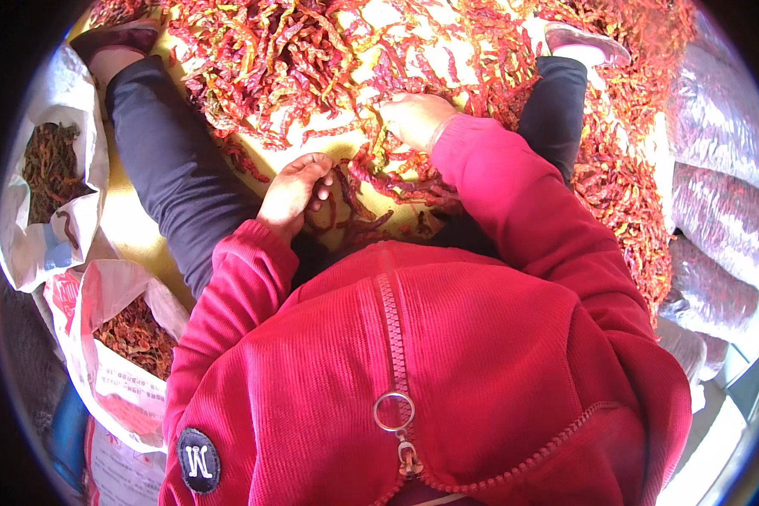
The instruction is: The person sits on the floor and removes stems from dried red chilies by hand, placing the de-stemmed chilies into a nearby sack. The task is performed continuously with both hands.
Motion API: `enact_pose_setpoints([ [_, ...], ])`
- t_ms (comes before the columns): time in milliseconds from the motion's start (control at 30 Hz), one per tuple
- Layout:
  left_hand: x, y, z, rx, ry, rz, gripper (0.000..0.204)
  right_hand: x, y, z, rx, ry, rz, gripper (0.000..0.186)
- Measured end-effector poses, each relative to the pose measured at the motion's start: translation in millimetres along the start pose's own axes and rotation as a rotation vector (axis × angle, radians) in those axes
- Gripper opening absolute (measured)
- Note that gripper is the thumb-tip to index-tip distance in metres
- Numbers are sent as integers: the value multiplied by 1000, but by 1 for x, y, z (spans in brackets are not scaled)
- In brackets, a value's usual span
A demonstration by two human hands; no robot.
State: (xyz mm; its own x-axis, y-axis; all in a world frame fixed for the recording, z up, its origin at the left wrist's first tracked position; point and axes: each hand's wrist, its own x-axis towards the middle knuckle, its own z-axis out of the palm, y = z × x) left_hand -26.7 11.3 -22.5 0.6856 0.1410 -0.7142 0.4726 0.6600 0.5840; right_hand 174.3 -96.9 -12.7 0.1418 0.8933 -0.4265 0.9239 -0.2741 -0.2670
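Note:
Dried red chili peppers (270,59) lie in a thick heap in front of me, with more strewn between my legs. My left hand (295,192) is raised near my left thigh, its fingers curled in and the thumb pressed to them. Whatever is in that grip is too small to make out; a few dark, shrivelled chilies (346,192) lie just right of it. Farther forward, my right hand (417,120) reaches down among the scattered peppers, fingers drawn together. Strong sunlight washes out its fingertips, and what they pinch is hidden.
On my left stand two open white sacks: the far sack (93,156) has dark brownish chilies, the near sack (126,379) reddish ones. Filled clear plastic bags (725,202) are stacked at right. A deep bank of chilies (628,202) runs alongside my right leg (557,110).

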Motion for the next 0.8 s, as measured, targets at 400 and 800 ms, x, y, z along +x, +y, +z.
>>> enact_pose_setpoints([
  [400, -41, 3, 24, 53, -220, 129, 26, -82, -42, -42, 389, 302, -181, 11],
  [800, -119, 64, -90, -120, -44, 549, 13, -109, -78, -58, 834, 252, -95, 18],
])
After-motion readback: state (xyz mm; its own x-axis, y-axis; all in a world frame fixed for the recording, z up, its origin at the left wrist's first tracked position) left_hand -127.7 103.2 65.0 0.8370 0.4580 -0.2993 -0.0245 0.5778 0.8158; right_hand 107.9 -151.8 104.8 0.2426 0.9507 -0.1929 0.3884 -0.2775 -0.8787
